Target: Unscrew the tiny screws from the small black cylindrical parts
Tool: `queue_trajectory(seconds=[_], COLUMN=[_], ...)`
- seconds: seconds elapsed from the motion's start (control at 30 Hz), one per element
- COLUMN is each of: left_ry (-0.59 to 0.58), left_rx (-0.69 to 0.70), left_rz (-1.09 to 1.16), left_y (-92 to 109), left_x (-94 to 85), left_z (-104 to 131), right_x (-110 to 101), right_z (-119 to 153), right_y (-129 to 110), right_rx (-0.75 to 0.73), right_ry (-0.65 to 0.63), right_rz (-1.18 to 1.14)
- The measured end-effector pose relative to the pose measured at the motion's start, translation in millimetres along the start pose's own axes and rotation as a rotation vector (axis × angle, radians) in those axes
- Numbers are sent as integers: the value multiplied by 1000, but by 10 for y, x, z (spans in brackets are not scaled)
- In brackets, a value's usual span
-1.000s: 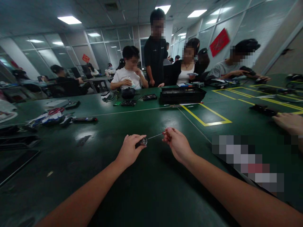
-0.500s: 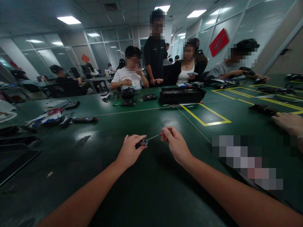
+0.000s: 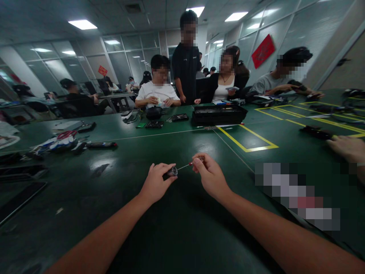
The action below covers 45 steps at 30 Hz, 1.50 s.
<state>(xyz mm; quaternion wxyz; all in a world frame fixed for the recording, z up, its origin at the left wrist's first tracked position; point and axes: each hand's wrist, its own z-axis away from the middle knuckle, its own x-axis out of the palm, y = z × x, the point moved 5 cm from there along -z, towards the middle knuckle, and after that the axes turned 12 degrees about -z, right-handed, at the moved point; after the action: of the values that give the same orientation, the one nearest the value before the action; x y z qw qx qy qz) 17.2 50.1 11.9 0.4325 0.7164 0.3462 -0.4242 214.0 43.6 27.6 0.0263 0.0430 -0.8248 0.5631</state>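
Observation:
Near the middle of the view, my left hand [image 3: 157,182] grips a short dark cylinder [image 3: 172,171] between thumb and fingers, its round metallic end turned to the right. My right hand [image 3: 212,175] pinches a screwdriver [image 3: 196,160] with a red part on its handle. The thin shaft slants down to the left and its tip meets the open end of the cylinder; whether the tip is inside cannot be made out. Both hands are above the green table [image 3: 159,239].
A black tray [image 3: 219,115] stands beyond my hands. At the left lie a dark pen-like tool [image 3: 102,145], tangled cables [image 3: 61,140] and a dark flat panel [image 3: 21,201]. At the right, another person's hand [image 3: 346,147] rests near a black object [image 3: 316,132]. Several people sit or stand behind the table.
My right hand has turned slightly, and more of the screwdriver's handle shows. My left hand and the cylinder stay in place. Across the table, the person in white has lowered a hand.

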Motion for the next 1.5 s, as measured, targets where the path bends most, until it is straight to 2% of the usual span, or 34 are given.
queue_trajectory(seconds=[0.37, 0.57, 0.67, 0.83, 1.03, 1.3, 1.5], left_ry=[-4, -23, -26, -19, -34, -28, -15], left_rx=[10, 15, 23, 9, 15, 12, 19], left_rz=[25, 36, 38, 37, 25, 25, -3], left_y=[20, 42, 34, 32, 41, 64, 18], left_x=[-20, -17, -5, -10, -4, -44, -40], left_z=[16, 29, 30, 19, 19, 22, 14], right_x=[-35, -26, -26, -21, 0, -1, -143], right_z=[-10, 9, 22, 43, 41, 16, -58], right_y=[53, -76, -147, -117, -126, -26, 55], right_rx=[12, 27, -18, -21, -10, 26, 81], right_ry=[38, 33, 43, 6, -11, 13, 197], right_rz=[-40, 73, 161, 99, 202, 12, -110])
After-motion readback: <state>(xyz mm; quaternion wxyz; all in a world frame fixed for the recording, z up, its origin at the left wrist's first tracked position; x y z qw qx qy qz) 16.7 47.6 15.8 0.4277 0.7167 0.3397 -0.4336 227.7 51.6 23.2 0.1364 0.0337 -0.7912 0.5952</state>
